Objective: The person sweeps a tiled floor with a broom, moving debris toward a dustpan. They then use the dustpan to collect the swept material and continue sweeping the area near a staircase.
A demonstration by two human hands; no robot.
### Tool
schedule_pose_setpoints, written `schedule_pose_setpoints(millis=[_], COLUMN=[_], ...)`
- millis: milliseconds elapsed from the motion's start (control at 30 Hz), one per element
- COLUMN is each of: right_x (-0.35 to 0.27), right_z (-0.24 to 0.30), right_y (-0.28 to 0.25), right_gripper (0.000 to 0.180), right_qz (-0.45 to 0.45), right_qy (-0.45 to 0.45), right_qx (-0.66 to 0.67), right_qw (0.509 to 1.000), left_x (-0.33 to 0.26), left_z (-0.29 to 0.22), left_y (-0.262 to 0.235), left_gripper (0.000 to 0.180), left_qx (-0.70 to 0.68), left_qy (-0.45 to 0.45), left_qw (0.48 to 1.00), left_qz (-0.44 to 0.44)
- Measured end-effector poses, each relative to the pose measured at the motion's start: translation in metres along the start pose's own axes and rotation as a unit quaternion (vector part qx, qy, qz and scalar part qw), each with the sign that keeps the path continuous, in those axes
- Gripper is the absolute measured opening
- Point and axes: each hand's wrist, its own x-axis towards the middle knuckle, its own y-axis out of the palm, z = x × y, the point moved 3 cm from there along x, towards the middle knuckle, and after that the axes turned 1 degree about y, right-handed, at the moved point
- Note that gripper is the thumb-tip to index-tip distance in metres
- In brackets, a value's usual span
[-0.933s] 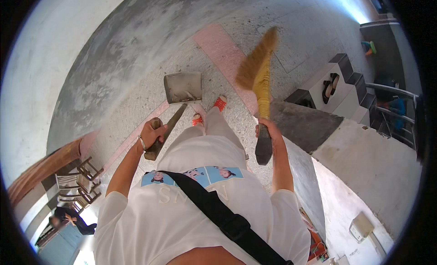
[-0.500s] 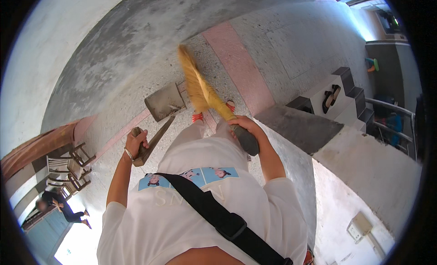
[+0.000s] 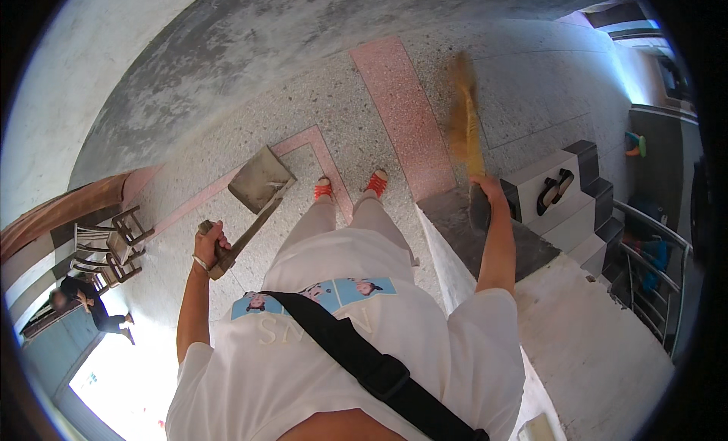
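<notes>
My left hand (image 3: 211, 246) is closed around the wooden handle of a long-handled dustpan (image 3: 262, 180). Its grey pan sits low over the floor, left of my feet, with a little debris near the handle end. Out to the right, my right hand (image 3: 489, 188) grips a yellow straw broom (image 3: 472, 134) by its dark handle. The broom's bristles point away from me and are blurred by motion, over the floor right of the pink band. The dark handle end hangs back under my right forearm.
A speckled floor with a pink band (image 3: 402, 111) spreads ahead. At the right are a dark-topped ledge (image 3: 485, 236), steps with black shoes (image 3: 555, 191), and a metal railing (image 3: 660, 263). Wooden chairs (image 3: 114, 247) and a seated person (image 3: 95, 306) are at the left.
My right hand has swung the broom from in front of my feet out to the right. The dustpan has shifted slightly left, still in my left hand.
</notes>
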Motion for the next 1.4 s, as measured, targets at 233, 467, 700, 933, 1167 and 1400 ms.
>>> schedule_pose_setpoints(millis=[233, 467, 700, 933, 1167, 1400], right_x=[-0.044, -0.108, -0.070, -0.007, 0.051, -0.104], right_z=[0.025, 0.036, 0.074, 0.074, 0.074, 0.077], right_y=[0.039, 0.134, 0.137, 0.017, 0.065, 0.113], right_gripper=[0.039, 0.033, 0.029, 0.024, 0.030, 0.023], right_qz=[0.028, 0.253, 0.331, 0.222, 0.089, 0.330], right_qy=[-0.055, -0.071, 0.081, 0.106, -0.037, 0.028], right_qx=[0.066, 0.094, 0.107, 0.272, 0.223, 0.182], right_qw=[0.996, 0.960, 0.934, 0.930, 0.970, 0.926], left_x=[-0.007, -0.007, -0.009, -0.026, -0.032, -0.047], left_z=[0.011, 0.002, -0.005, -0.006, -0.019, -0.011], left_y=[0.008, 0.037, 0.057, 0.062, 0.074, 0.053], left_gripper=[0.023, 0.023, 0.023, 0.020, 0.021, 0.025], left_qx=[-0.056, -0.071, -0.049, -0.070, -0.062, -0.104], left_qy=[-0.011, 0.003, 0.012, 0.016, 0.023, 0.004], left_qw=[0.998, 0.997, 0.998, 0.997, 0.998, 0.994], left_qz=[-0.028, -0.011, 0.024, 0.015, 0.013, -0.036])
